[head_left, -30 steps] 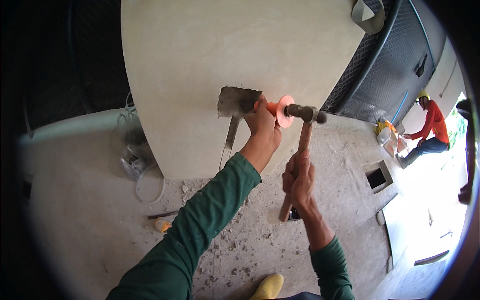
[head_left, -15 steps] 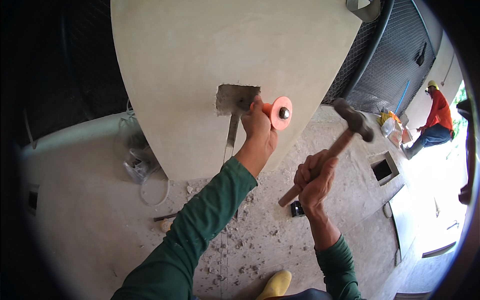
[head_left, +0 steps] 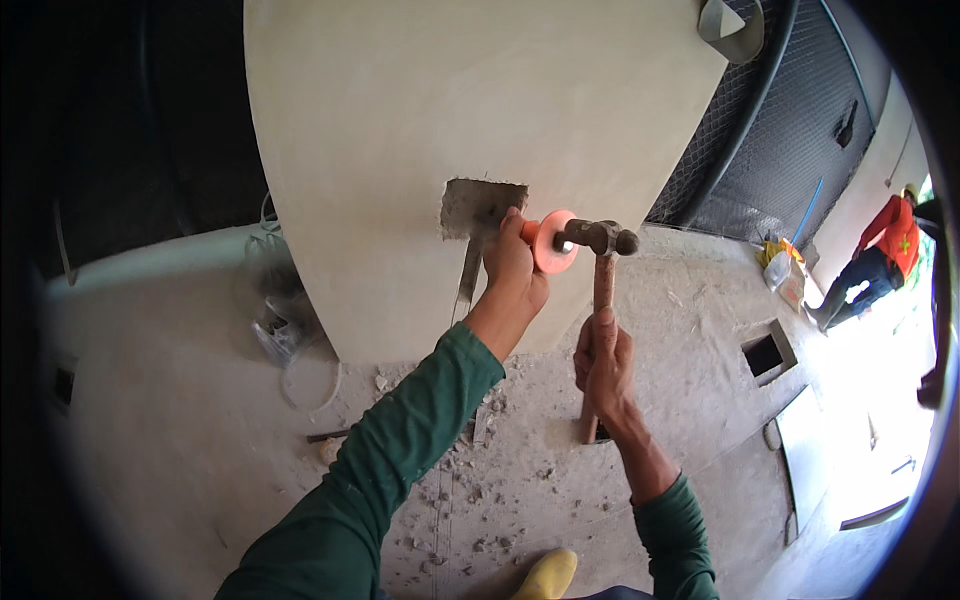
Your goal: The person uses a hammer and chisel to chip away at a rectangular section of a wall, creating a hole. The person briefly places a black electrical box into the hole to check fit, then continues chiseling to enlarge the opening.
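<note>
By the ragged-edged rectangular hole (head_left: 468, 207), your left hand (head_left: 512, 275) grips an orange-guarded chisel (head_left: 549, 242); in open room rightward, your right hand (head_left: 607, 368) grips a wooden-handled hammer (head_left: 604, 283).

The left hand (head_left: 515, 275) covers most of the grip of the orange-guarded chisel (head_left: 556, 242) and hides its working end, so whether the tip meets the wall recess (head_left: 468, 207) cannot be told. The hammer (head_left: 606, 238) overlaps the chisel's struck end, making contact there unclear; the right hand (head_left: 606, 372) conceals the middle of its handle. The lower edge cuts off both green sleeves (head_left: 370, 490) and the yellow boot (head_left: 548, 577). The clear plastic bag's (head_left: 280, 328) contents are indistinct. Glare and a dark shape at far right obscure part of the co-worker (head_left: 882, 245).
</note>
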{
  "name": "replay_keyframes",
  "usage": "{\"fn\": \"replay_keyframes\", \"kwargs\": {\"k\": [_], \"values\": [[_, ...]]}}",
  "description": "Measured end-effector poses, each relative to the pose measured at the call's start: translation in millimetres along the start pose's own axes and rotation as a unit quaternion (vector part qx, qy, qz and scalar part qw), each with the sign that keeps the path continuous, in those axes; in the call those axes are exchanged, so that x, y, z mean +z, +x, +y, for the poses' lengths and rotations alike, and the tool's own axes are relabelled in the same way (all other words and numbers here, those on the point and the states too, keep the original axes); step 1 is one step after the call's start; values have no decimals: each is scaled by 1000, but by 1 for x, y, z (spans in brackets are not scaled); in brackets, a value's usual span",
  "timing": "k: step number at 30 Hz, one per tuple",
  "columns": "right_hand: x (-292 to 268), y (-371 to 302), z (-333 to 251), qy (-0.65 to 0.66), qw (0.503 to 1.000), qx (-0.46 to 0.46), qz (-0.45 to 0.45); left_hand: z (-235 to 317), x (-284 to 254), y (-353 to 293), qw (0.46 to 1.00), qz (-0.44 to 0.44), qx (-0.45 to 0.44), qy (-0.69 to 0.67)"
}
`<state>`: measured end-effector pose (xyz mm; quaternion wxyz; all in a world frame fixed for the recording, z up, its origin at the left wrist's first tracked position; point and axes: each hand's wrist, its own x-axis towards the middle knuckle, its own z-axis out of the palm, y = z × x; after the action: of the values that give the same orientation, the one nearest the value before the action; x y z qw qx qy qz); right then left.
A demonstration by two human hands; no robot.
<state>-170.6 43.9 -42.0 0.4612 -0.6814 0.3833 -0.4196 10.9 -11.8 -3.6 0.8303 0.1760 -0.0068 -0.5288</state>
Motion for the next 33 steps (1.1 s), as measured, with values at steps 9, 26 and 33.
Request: {"fn": "replay_keyframes", "kwargs": {"k": [9, 26, 33], "values": [[7, -1, -11, 218, 957, -166, 96, 4, 9, -9, 1000, -9, 1, 17], [-14, 2, -35, 24, 999, -25, 17, 0, 29, -22, 993, 79, 32, -83], [-1, -4, -38, 177, 958, -201, 104, 9, 23, -19, 997, 15, 19, -80]]}}
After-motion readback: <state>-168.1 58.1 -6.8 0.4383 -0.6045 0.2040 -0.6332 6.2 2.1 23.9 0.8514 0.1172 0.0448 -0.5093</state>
